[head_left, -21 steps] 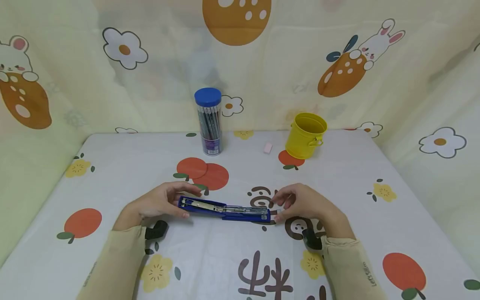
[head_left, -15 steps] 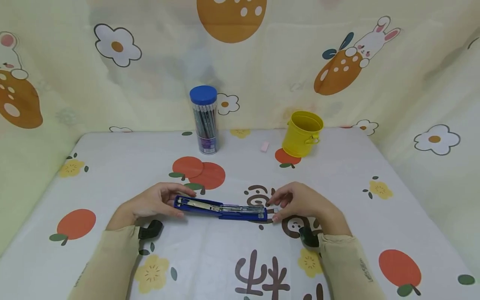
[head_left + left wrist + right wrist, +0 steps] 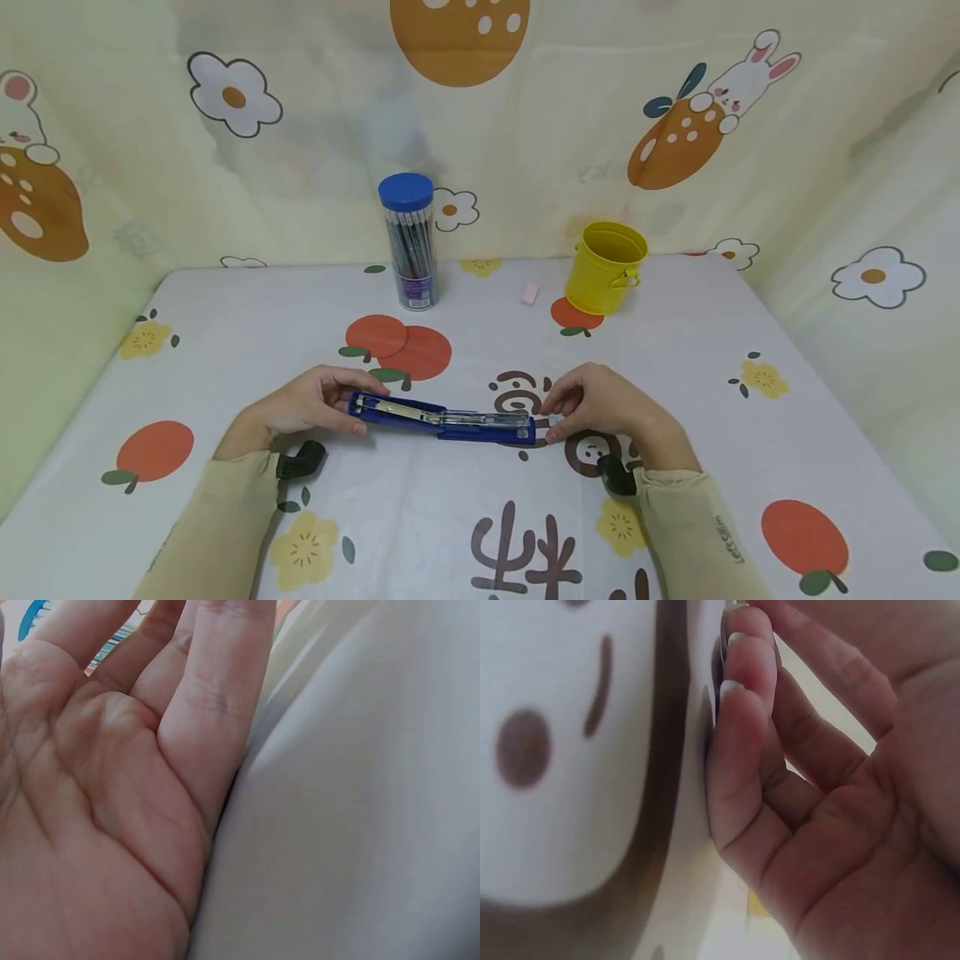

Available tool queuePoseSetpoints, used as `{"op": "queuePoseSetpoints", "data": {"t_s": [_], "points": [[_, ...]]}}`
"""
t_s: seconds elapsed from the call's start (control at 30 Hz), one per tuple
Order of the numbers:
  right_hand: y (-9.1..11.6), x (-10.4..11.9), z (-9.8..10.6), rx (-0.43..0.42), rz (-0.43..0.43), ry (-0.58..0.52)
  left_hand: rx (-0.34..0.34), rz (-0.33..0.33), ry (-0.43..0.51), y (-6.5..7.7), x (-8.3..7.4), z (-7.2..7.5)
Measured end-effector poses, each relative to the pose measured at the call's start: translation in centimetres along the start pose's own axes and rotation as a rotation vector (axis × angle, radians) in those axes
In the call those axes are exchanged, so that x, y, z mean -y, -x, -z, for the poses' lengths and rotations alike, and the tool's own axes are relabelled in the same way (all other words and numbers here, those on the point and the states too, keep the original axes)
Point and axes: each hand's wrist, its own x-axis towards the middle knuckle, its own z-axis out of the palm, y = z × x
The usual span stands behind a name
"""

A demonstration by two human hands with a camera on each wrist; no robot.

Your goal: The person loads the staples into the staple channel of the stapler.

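An unfolded blue stapler [image 3: 442, 418] lies across the middle of the table in the head view, its metal staple channel facing up. At its left end my left hand [image 3: 307, 408] grips it between thumb and fingers. Only the palm and fingers of the left hand [image 3: 120, 780] show in the left wrist view. My right hand [image 3: 611, 408] is bent beside the stapler's right end, thumb and fingertips close to it. A small pale patch shows between those tips; what it is I cannot tell. Curled fingers of the right hand [image 3: 817, 795] fill the right wrist view.
Toward the back stands a clear tub of pencils [image 3: 408, 242] with a blue lid. A pink eraser [image 3: 530, 293] lies right of it, and a yellow bucket [image 3: 606, 267] stands beyond that. A printed curtain [image 3: 315, 167] hangs behind the table [image 3: 247, 333].
The head view has shifted slightly, so everything sits a little further left in it. Both hands keep nearly the same places at the stapler.
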Motion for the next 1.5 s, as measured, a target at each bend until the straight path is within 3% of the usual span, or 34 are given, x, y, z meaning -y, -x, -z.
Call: {"op": "queuePoseSetpoints", "data": {"t_s": [0.37, 0.87, 1.5], "points": [[0.04, -0.41, 0.15, -0.01, -0.03, 0.01, 0.004, -0.006, 0.009, -0.11, 0.22, -0.06], [0.13, -0.39, 0.65, 0.006, 0.006, 0.021, -0.024, 0.001, -0.04, -0.15, -0.11, 0.19], [0.55, -0.51, 0.46, 0.009, 0.021, 0.005, -0.03, -0.003, -0.038, -0.17, 0.16, 0.0]]}}
